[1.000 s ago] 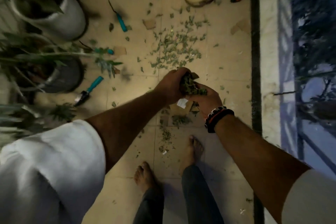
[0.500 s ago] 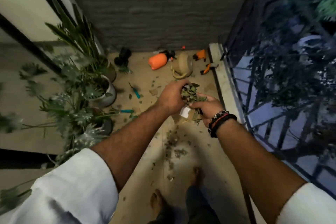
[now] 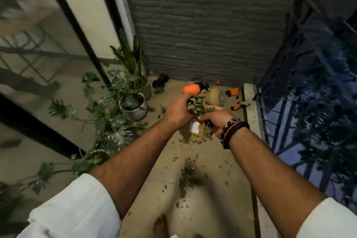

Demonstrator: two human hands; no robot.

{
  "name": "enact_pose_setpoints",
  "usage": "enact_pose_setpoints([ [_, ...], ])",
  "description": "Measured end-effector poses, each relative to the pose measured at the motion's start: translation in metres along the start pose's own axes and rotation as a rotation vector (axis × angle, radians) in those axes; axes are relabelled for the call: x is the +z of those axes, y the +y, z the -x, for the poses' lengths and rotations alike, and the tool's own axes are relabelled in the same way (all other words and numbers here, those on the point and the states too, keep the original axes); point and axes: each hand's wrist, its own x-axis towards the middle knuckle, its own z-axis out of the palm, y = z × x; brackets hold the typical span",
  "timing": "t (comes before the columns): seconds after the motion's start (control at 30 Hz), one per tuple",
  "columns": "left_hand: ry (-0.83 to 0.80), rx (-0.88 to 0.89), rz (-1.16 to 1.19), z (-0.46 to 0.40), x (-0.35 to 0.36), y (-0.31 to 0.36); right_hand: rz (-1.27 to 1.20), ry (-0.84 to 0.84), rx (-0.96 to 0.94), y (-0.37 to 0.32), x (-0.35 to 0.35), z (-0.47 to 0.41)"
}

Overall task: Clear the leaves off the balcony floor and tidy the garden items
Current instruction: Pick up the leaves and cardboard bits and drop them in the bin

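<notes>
Both hands, left hand point(image 3: 178, 113) and right hand point(image 3: 216, 120), grip curled tight around a leaf wad point(image 3: 196, 107) held mid-air over the floor point(image 3: 218, 189), risk: loose overfilled bundle sheds bits back onto the litter point(image 3: 190, 177) if carried far.

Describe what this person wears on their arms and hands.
Both forearms are bare, with loose white sleeves ending near the elbows. The right wrist carries stacked bracelets: a beaded one, a thin red-orange band and a thick black band. The left hand and right hand wear no gloves.
</notes>
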Motion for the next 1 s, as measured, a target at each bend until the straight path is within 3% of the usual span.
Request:
enact_pose_setpoints([
  [0.27,0.174,-0.259,-0.027,0.082,-0.042,-0.019,0.155,-0.28,-0.026,0.008,0.063,0.03],
  [0.53,0.337,-0.467,-0.024,0.186,-0.096,-0.063,0.23,-0.542,-0.033,0.039,0.17,0.081],
  [1.0,0.643,-0.862,-0.027,0.427,-0.175,-0.13,0.532,-0.961,0.034,0.135,0.364,0.236],
])
